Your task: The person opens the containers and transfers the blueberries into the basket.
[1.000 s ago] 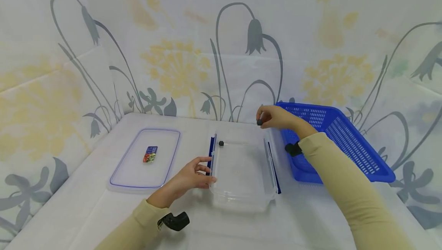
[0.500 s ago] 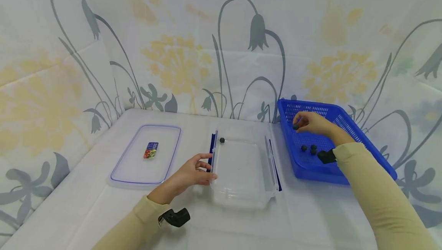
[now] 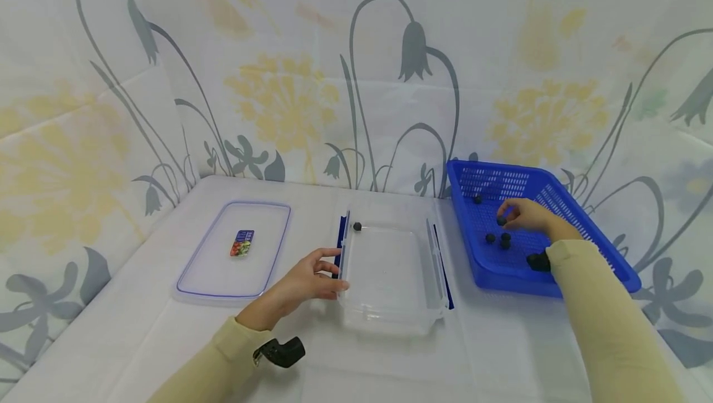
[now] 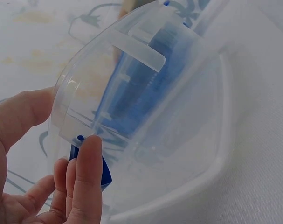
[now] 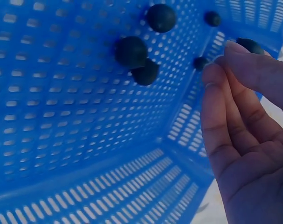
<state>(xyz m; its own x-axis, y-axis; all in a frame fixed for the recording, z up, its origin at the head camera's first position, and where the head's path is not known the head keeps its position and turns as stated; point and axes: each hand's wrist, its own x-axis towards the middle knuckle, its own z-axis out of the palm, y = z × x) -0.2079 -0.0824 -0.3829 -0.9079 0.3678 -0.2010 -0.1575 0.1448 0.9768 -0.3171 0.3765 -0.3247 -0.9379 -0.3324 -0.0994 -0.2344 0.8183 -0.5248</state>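
Note:
In the head view a clear plastic food container (image 3: 390,267) with blue side latches stands mid-table, one dark ball (image 3: 358,226) at its far left corner. My left hand (image 3: 306,276) grips its left wall beside the latch (image 4: 106,172), and the left wrist view shows the fingers at the clear rim. To the right is a blue perforated basket (image 3: 551,285) with several dark balls (image 3: 490,238) on its floor. Inside it, my right hand (image 3: 523,214) pinches a dark ball (image 3: 502,221) at the fingertips. In the right wrist view the thumb partly hides that ball (image 5: 250,45).
A clear lid (image 3: 206,267) with a blue rim and a coloured label lies flat to the left of the container. White cloth (image 3: 390,372) covers the table. A flower-patterned curtain (image 3: 278,7) hangs behind.
My right hand has moved right with the pinched ball, from beside the container to inside the basket. A ball by the basket's left wall has come into sight. My left hand keeps its place.

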